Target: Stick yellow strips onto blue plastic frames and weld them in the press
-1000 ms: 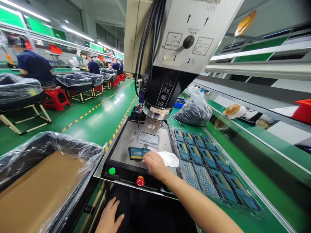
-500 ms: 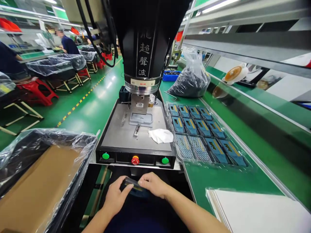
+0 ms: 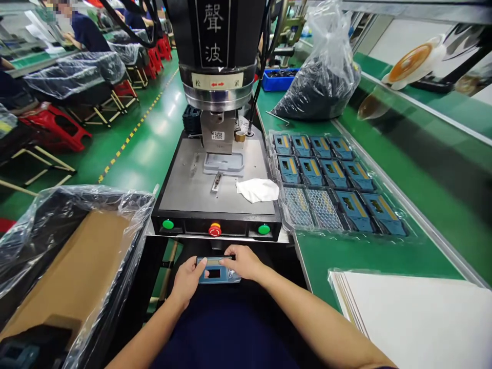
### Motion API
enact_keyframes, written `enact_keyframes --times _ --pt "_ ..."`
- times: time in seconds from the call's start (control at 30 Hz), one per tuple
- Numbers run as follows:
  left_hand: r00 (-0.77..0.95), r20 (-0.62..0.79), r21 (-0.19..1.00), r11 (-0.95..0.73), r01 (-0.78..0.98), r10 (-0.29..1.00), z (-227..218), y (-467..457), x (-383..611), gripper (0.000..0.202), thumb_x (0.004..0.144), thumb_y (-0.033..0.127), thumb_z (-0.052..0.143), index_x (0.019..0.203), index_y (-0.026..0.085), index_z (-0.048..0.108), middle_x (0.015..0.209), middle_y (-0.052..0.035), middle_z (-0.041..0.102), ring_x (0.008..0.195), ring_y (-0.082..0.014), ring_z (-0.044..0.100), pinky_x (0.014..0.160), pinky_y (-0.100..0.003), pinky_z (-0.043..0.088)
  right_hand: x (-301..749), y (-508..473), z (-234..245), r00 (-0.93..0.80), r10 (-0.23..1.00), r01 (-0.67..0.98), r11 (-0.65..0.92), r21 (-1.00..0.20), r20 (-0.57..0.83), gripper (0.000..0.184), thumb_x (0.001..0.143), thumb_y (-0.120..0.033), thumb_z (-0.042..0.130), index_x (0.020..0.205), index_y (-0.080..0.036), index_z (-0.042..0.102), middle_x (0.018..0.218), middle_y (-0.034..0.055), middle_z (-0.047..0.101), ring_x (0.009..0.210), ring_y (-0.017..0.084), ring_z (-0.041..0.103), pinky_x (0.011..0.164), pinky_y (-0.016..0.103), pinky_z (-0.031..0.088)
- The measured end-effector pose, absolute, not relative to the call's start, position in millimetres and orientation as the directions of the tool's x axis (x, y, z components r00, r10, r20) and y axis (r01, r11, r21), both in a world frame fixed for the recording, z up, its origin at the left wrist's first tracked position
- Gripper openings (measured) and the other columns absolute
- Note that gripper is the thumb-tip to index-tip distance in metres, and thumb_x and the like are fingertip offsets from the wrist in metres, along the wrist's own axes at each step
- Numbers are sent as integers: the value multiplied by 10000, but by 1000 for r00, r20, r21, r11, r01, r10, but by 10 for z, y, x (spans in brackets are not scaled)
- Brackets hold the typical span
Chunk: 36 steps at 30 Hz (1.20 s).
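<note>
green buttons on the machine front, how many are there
2. The left green button is near the left end of the front panel, the right green button near its right end, with a red button between them. None seems hidden.

The left hand [image 3: 187,281] and right hand [image 3: 243,262] hide parts of the blue case [image 3: 220,280], and the top edge cuts off the upper part of the machine [image 3: 217,46].

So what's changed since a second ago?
The right hand drew the blue part back from over the metal plate; the left hand, empty then, now holds its other end. White cloth and grey fixture stayed put.
</note>
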<state>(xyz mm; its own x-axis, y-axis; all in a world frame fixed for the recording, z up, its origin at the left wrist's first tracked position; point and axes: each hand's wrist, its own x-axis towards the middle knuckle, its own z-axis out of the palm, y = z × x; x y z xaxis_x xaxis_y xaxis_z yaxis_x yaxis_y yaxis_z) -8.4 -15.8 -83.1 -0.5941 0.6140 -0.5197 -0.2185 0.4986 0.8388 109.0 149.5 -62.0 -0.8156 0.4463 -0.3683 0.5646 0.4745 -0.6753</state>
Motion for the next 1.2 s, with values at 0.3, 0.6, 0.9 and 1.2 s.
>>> enact_keyframes --times 0.3,0.6,0.9,1.2 --pt "-654 -453 810 586 -19 606 -789 -123 -97 460 736 623 483 790 185 613 628 -20 661 609 -175 611 573 -264 426 1091 1471 -607 -838 448 528 518 -673 -312 240 790 -386 612 933 -199 662 895 41 682 804 179 605 691 246 407" --pt "-726 -381 723 674 152 573 -766 -79 -129 581 754 613 468 1138 180 522 1003 -115 668 945 -270 622 824 -380 438 1083 1380 -654 -881 417 428 502 -751 -223 211 893 -308 467 904 -188 640 892 38 665 818 156 599 720 238 422" --pt "-741 -322 606 730 317 589 -649 -41 -32 961 605 637 625 1367 157 290 1327 -179 476 1116 -310 539 920 -406 406 1119 1264 -713 -924 349 317 473 -822 -156 282 925 -274 390 1075 -197 616 1012 53 666 919 172 614 803 264 460" --pt "-756 -365 703 693 159 544 -702 -82 -175 495 818 536 416 1184 225 536 713 -24 665 685 -211 655 716 -336 432 1102 1303 -741 -913 375 331 453 -828 -160 306 921 -278 381 1078 -193 630 1054 57 668 967 184 613 866 287 458"
